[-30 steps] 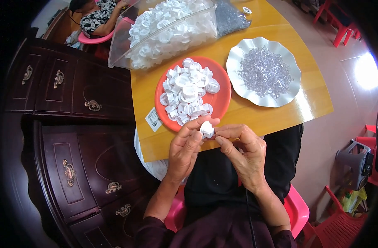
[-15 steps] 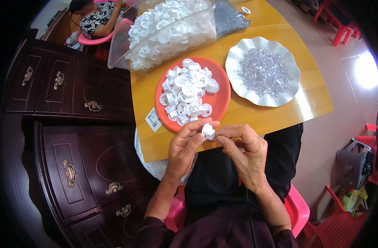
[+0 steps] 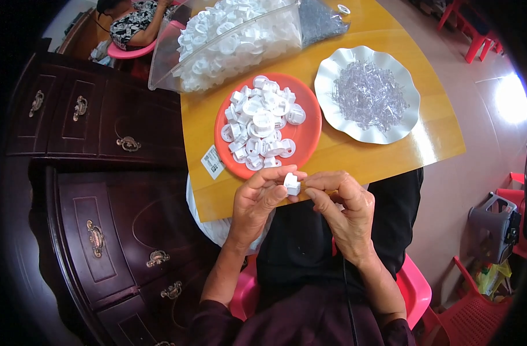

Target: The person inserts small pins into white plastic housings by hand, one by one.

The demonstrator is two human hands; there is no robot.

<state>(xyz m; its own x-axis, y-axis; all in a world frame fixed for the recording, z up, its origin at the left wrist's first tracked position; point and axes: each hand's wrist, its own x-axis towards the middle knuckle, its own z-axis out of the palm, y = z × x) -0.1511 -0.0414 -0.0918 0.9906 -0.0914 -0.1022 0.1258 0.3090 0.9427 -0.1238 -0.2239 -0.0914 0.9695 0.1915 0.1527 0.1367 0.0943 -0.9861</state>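
Between the thumb and fingers of my left hand (image 3: 259, 199) is a small white plastic part (image 3: 292, 185), rounded at one end and boxy at the other. Just right of it, my right hand (image 3: 347, 210) is pinched closed, its fingertips near the part's boxy side. Whatever those fingertips hold is too small to make out. Beyond my hands, an orange-red plate (image 3: 311, 135) carries a heap of similar white parts (image 3: 263, 120). To its right stands a white wavy-edged dish (image 3: 410, 124) piled with thin clear plastic pieces (image 3: 370, 95).
A large clear bin (image 3: 165, 72) full of white parts stands at the table's far left, beside a bag of clear pieces (image 3: 321, 23). A label (image 3: 212, 162) lies left of the plate. Dark drawers (image 3: 96, 230) stand at left; another person (image 3: 134, 26) sits far left.
My right fingertips have drawn slightly right, leaving a small gap from the white part. My left hand keeps its hold; the whole view has shifted a little.
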